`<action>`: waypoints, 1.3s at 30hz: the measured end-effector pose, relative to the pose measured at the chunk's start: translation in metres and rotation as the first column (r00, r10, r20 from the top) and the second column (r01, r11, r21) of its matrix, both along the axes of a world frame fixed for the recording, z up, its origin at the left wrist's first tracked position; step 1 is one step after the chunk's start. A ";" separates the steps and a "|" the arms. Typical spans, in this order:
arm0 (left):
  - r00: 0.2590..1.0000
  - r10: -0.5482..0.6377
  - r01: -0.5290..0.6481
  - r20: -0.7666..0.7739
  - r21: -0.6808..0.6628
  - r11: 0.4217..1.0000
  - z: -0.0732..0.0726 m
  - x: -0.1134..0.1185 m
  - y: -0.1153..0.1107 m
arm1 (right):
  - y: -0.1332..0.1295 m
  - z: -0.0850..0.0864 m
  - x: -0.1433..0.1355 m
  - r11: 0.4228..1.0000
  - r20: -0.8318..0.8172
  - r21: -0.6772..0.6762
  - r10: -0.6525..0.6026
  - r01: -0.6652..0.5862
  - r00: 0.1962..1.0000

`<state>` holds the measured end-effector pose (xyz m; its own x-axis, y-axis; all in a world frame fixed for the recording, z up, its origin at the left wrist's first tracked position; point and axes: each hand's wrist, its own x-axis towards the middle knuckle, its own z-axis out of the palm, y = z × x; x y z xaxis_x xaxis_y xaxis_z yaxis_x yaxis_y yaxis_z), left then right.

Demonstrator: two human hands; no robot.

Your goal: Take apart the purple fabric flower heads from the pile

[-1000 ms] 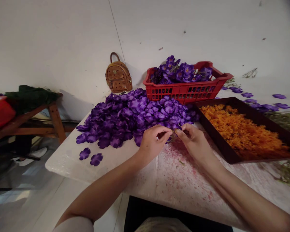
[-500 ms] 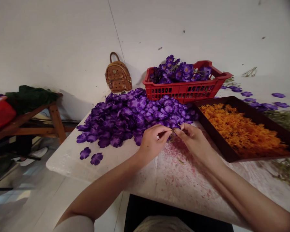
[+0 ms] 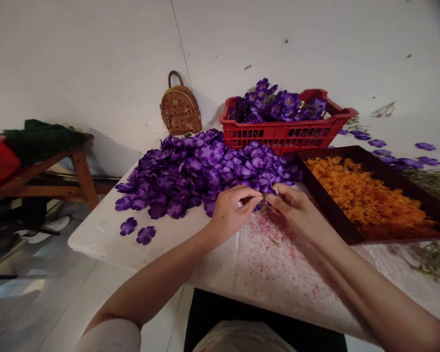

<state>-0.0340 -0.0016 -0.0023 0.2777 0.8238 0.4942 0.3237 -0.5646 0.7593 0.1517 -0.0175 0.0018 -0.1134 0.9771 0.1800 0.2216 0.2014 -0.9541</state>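
My left hand [image 3: 231, 208] and my right hand [image 3: 295, 208] meet over the table, thumbs and forefingers pinched together. Between their fingertips is a small artificial flower [image 3: 266, 199], with greenish stem bits and a little purple showing; the fingers hide most of it. Just beyond my hands lies a big heap of purple fabric petals [image 3: 198, 171], spread to the left. Two loose petals [image 3: 145, 235] rest apart from it near the table's left edge. To the right of my right hand stands a dark shallow box [image 3: 337, 220] full of orange flower pieces [image 3: 370, 200].
Behind the heap, a red plastic crate [image 3: 286, 137] holds purple flowers. A small brown backpack [image 3: 181, 110] stands against the wall. Loose petals [image 3: 425, 146] and green stems [image 3: 436, 186] lie at the right. Reddish scraps [image 3: 275, 249] litter the table [image 3: 220, 274]. A wooden bench [image 3: 84, 178] stands left.
The view has shifted slightly. Both hands stay pinched together at the same spot, with only small finger movements; the heap, crate and box look unchanged.
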 end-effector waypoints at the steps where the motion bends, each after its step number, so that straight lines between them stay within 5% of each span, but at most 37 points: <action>1: 1.000 -0.002 0.002 -0.009 0.017 1.000 0.000 0.000 0.000 | 0.000 0.000 0.000 1.000 -0.010 -0.004 0.000 0.000 1.000; 7: 0.997 -0.034 0.037 -0.076 0.041 0.998 -0.002 0.000 -0.001 | -0.001 -0.004 -0.003 0.995 -0.083 -0.097 0.010 -0.018 0.997; 11: 1.000 -0.022 0.021 -0.006 -0.128 0.992 -0.003 -0.003 0.002 | 0.000 -0.004 -0.004 0.989 -0.083 -0.133 0.052 -0.062 0.995; 14: 0.997 0.016 0.006 0.079 -0.270 0.963 -0.001 -0.009 0.008 | 0.004 -0.003 0.001 0.993 0.069 -0.054 0.111 -0.108 0.991; 20: 0.996 0.085 -0.069 0.037 -0.312 0.948 0.010 -0.031 0.017 | 0.041 -0.012 0.020 0.939 0.398 0.288 -0.295 0.187 0.869; 26: 0.989 0.146 -0.149 -0.031 -0.259 0.954 0.010 -0.038 0.019 | 0.071 -0.028 0.012 0.940 0.497 0.275 -0.319 0.202 0.807; 30: 0.985 0.159 -0.169 -0.060 -0.239 0.956 0.009 -0.038 0.021 | 0.064 -0.027 0.013 0.936 0.476 0.290 -0.321 0.198 0.819; 35: 0.992 0.117 -0.128 -0.057 -0.273 0.953 0.008 -0.032 0.022 | 0.038 -0.009 0.014 0.970 0.237 0.157 -0.218 0.185 0.947; 39: 0.995 0.024 -0.053 -0.096 -0.315 0.948 0.006 -0.022 0.015 | 0.014 0.002 0.002 0.938 0.179 0.261 -0.280 0.229 0.943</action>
<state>-0.0564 0.0134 0.0034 0.2740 0.9446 0.1804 0.4154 -0.2854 0.8637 0.1538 -0.0033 0.0041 0.0736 0.9114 0.4049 0.4854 0.3220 -0.8129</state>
